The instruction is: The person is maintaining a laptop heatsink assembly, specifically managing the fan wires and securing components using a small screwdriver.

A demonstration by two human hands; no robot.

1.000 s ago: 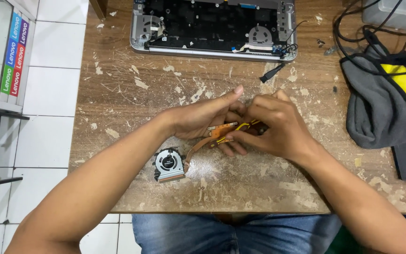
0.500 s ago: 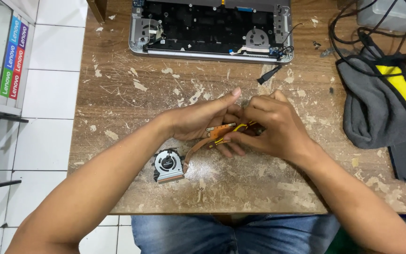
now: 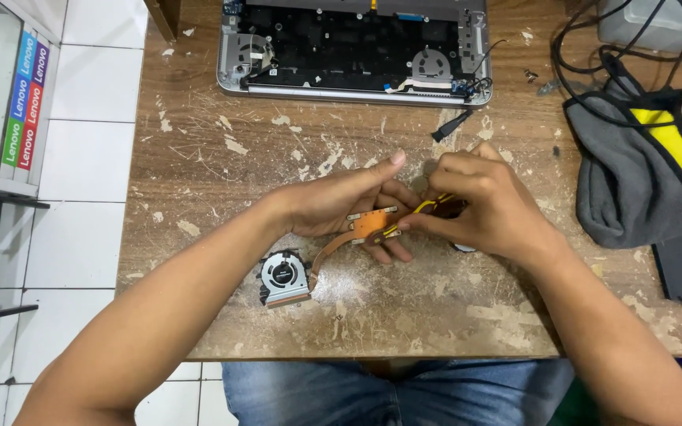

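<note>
1. Head view: a worn wooden table, scratched and flecked with pale chips, fills most of the frame.
2. At 12 o'clock lies an opened laptop base, its dark insides and two round fans showing, the silver rim towards the person.
3. At 3 o'clock sits a crumpled grey cloth pouch with a yellow patch; black cables loop across it from the upper right.
4. The left hand comes in from 7 o'clock, palm turned up and thumb stretched towards 1 o'clock. Its fingers curl loosely under a copper heat-pipe assembly and cradle it just above the table's centre.
5. The right hand comes in from 5 o'clock, fingers bent and bunched. Its thumb and forefinger pinch the thin yellow and black wires at the assembly's right end, close against the left fingertips.
6. The copper pipe curves down towards 7 o'clock to a small grey cooling fan that rests flat on the table, just below the left wrist.
7. A short black connector piece lies on the wood at 1 o'clock of the hands, near the laptop's edge.
8. Tiny screws lie beside the laptop's right corner.
</note>
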